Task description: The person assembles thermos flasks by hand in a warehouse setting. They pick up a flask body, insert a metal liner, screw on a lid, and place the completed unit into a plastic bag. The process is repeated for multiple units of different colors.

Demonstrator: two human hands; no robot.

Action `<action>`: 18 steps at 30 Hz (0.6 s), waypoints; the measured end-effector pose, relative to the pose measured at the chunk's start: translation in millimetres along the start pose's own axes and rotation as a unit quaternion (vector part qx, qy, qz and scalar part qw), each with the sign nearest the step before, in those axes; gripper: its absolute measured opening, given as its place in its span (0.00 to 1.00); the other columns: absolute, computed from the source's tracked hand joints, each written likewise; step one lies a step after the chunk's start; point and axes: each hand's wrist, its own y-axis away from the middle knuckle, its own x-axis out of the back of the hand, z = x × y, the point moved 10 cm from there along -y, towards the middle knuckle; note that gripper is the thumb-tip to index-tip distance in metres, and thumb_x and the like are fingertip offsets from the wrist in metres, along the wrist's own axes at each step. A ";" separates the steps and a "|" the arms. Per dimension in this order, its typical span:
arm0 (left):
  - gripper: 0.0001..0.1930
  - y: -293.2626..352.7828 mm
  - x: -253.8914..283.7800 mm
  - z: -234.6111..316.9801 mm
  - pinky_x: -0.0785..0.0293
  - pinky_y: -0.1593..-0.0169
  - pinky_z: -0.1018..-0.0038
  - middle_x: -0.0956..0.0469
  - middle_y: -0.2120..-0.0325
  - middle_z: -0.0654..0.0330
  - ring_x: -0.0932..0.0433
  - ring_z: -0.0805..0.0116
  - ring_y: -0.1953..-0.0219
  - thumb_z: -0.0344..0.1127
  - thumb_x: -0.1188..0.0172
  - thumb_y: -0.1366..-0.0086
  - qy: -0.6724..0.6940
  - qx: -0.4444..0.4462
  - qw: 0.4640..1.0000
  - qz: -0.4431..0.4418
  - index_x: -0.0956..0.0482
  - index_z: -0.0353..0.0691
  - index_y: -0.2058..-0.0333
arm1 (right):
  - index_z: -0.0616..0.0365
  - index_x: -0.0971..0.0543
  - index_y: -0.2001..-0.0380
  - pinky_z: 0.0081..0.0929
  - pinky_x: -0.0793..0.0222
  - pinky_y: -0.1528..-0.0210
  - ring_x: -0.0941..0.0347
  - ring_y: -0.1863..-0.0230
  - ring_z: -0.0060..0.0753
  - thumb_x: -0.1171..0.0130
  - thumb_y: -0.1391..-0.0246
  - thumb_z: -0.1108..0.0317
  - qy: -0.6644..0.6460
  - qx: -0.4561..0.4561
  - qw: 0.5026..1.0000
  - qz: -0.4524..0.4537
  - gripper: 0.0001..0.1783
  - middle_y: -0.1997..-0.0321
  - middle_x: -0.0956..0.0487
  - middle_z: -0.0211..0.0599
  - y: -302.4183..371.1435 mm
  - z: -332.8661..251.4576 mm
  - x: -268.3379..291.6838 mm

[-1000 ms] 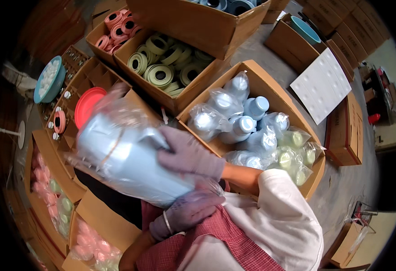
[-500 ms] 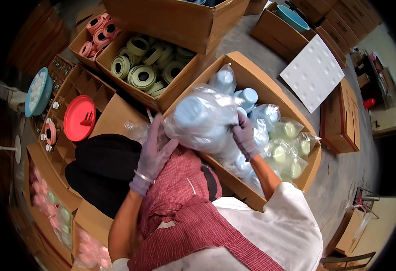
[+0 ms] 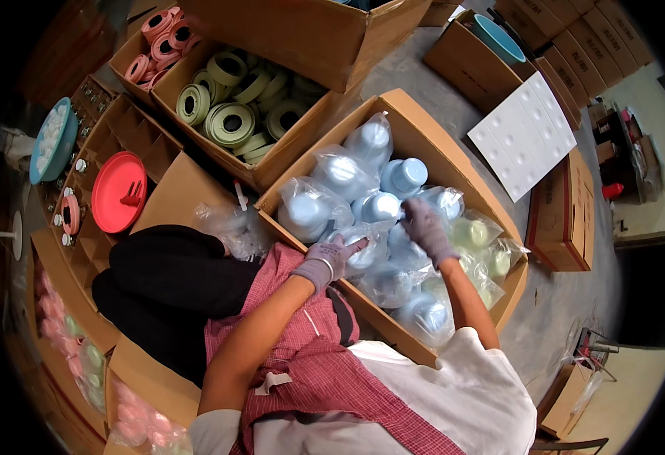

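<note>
Both my hands wear thin greyish-purple gloves and reach into an open cardboard box (image 3: 453, 180) of light blue plastic pieces shaped like cups, mostly in clear bags. My left hand (image 3: 326, 262) lies at the box's near edge, fingers stretched out against a bagged blue piece (image 3: 363, 254). Over the middle of the box, my right hand (image 3: 428, 230) has curled fingers beside another blue piece (image 3: 380, 208); what they grip is hidden. One more bagged blue piece (image 3: 306, 212) rests at the left end. Pale green bagged pieces (image 3: 475, 233) fill the right end.
Left of the box stands a carton of pale green rings (image 3: 231, 125), with pink rings (image 3: 167, 47) behind. A red round tray (image 3: 118, 192) sits on a divided carton. To the right, a white dimpled sheet (image 3: 525, 136) leans near a closed carton (image 3: 562, 212).
The bagged blue piece between my hands is now down in the box. My left hand has moved right to the box edge; my right hand has shifted slightly right and down.
</note>
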 end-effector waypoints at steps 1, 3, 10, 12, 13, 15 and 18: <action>0.40 0.8 1.8 -2.7 0.34 0.39 0.56 0.39 0.39 0.51 0.33 0.49 0.38 0.41 0.39 0.40 0.010 0.004 1.000 -0.007 0.48 0.77 0.33 | 0.55 0.26 0.51 0.42 0.30 0.47 0.27 0.51 0.56 0.36 0.55 0.64 -0.007 -0.035 0.999 0.024 0.25 0.54 0.26 0.54 -18.2 0.0 13.3; 0.36 11.6 13.6 15.2 0.37 0.38 0.55 0.40 0.38 0.49 0.34 0.48 0.39 0.46 0.41 0.39 -0.065 -0.013 0.998 0.021 0.45 0.72 0.33 | 0.54 0.29 0.46 0.45 0.31 0.45 0.28 0.49 0.60 0.33 0.59 0.57 -0.008 -0.080 0.997 0.020 0.34 0.50 0.29 0.58 -42.5 18.2 -5.8; 0.29 67.8 89.0 -13.1 0.40 0.36 0.61 0.38 0.37 0.50 0.37 0.53 0.36 0.48 0.44 0.36 0.183 -0.094 0.966 0.156 0.32 0.46 0.39 | 0.54 0.30 0.50 0.47 0.29 0.46 0.28 0.50 0.63 0.31 0.66 0.52 0.101 -0.065 0.991 -0.052 0.38 0.46 0.32 0.59 -42.7 -21.9 13.6; 0.27 72.3 110.2 -43.7 0.35 0.41 0.66 0.34 0.40 0.50 0.33 0.57 0.40 0.41 0.44 0.35 0.335 -0.095 0.909 0.229 0.33 0.42 0.38 | 0.58 0.30 0.48 0.43 0.28 0.47 0.26 0.53 0.56 0.29 0.65 0.57 0.000 0.035 0.999 0.027 0.38 0.55 0.27 0.53 -36.0 -75.2 104.7; 0.26 73.7 119.2 -58.1 0.30 0.46 0.68 0.31 0.44 0.50 0.28 0.58 0.45 0.37 0.44 0.35 0.383 -0.075 0.881 0.268 0.34 0.40 0.39 | 0.61 0.32 0.46 0.39 0.28 0.47 0.25 0.53 0.49 0.29 0.62 0.61 -0.119 0.012 0.993 0.008 0.38 0.56 0.27 0.49 -29.4 -97.3 138.9; 0.26 86.9 140.5 -58.5 0.27 0.49 0.72 0.29 0.44 0.53 0.25 0.62 0.48 0.32 0.45 0.34 0.463 -0.121 0.800 0.362 0.36 0.39 0.37 | 0.62 0.34 0.45 0.29 0.21 0.63 0.23 0.59 0.38 0.31 0.54 0.62 -0.229 -0.026 0.973 -0.021 0.35 0.52 0.26 0.48 -18.0 -137.4 178.0; 0.28 126.0 176.2 5.3 0.30 0.45 0.75 0.37 0.37 0.59 0.25 0.66 0.47 0.28 0.49 0.33 0.542 -0.272 0.673 0.423 0.40 0.37 0.34 | 0.59 0.37 0.41 0.28 0.22 0.63 0.22 0.59 0.35 0.35 0.47 0.60 -0.320 0.024 0.946 0.039 0.34 0.51 0.27 0.46 -15.6 -173.2 153.2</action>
